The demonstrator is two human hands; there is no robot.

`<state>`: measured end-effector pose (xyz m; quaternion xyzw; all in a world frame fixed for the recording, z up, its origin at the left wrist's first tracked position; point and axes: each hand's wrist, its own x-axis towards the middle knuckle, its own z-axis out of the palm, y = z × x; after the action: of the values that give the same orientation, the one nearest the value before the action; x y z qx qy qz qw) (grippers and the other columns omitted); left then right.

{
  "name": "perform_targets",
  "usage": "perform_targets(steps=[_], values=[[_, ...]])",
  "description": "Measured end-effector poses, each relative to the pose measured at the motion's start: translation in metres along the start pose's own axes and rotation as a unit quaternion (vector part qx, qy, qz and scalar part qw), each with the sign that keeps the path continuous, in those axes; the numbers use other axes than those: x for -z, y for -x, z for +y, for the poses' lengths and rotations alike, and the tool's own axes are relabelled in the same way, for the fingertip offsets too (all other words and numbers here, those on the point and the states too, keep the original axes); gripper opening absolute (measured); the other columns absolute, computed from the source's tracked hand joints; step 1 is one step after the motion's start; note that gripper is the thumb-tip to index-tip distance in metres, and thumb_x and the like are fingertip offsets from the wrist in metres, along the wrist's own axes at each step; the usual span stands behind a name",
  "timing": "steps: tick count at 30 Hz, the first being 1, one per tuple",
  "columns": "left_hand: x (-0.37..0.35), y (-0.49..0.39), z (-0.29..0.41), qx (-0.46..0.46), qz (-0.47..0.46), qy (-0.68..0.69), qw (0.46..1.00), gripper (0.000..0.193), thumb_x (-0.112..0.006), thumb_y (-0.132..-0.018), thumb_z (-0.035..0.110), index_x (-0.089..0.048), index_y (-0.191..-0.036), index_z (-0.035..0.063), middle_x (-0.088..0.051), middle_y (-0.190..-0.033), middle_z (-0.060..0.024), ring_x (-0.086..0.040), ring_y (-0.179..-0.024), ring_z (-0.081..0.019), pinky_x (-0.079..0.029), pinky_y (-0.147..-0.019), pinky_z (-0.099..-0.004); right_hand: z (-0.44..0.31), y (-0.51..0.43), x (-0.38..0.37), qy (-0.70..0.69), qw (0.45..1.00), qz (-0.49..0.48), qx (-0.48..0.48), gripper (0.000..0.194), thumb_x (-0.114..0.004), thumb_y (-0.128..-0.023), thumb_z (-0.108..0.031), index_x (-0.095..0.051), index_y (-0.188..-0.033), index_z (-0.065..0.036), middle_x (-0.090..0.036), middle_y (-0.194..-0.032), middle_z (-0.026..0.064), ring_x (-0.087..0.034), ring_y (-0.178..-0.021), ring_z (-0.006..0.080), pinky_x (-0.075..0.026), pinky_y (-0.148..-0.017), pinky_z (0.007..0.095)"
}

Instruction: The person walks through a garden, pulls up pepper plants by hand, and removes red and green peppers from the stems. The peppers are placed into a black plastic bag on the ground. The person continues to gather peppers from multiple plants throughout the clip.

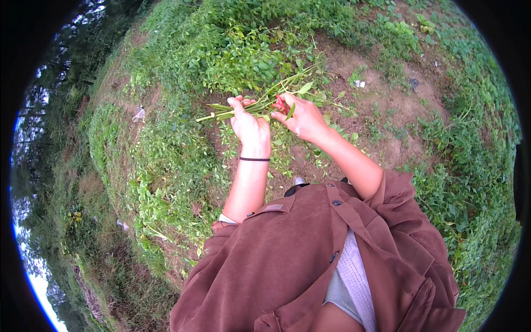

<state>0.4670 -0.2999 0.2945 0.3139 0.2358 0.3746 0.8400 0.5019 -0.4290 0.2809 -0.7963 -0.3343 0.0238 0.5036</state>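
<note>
A bundle of cut green plant stems [224, 113] lies across the palm of my left hand [251, 126], with the fingers curled around it. The leafy ends of the stems point up and to the right, beyond both hands. Right beside it, my right hand [302, 118] has a red chili pepper [282, 103] between its fingers, close against the stems. A green leaf [291, 111] hangs by the right thumb. Whether the pepper is still joined to a stem cannot be made out.
Dense leafy plants [249, 54] grow ahead and to the left. Bare brown soil [386, 103] runs to the right, with a scrap of white litter [359, 84] on it. More low plants [468, 199] stand at the right. Trees [45, 120] line the far left.
</note>
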Motion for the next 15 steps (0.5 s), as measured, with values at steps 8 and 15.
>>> perform_targets(steps=[8,15], values=[[0.006,-0.007,-0.006,-0.057,0.029,-0.039,0.997,0.021,-0.049,-0.092,0.023,-0.047,-0.077,0.0078,-0.044,-0.065,0.0015,-0.042,-0.057,-0.0098,-0.040,-0.058,-0.0249,0.027,0.011,-0.017,-0.130,0.979,0.110,-0.113,0.019,-0.058,-0.084,-0.022,-0.051,-0.082,-0.004,-0.056,-0.061,0.0112,-0.056,-0.055,0.0231,-0.044,-0.053,0.0336],[0.018,-0.023,0.008,-0.059,0.045,-0.002,0.997,0.024,-0.047,-0.092,0.027,-0.047,-0.079,0.0071,-0.044,-0.064,0.0002,-0.042,-0.059,-0.0123,-0.041,-0.061,-0.0274,0.060,0.021,-0.004,-0.424,0.871,0.120,-0.216,0.020,-0.060,-0.085,-0.024,-0.052,-0.083,-0.006,-0.050,-0.063,-0.0028,-0.043,-0.054,0.0049,-0.035,-0.049,0.0203]])
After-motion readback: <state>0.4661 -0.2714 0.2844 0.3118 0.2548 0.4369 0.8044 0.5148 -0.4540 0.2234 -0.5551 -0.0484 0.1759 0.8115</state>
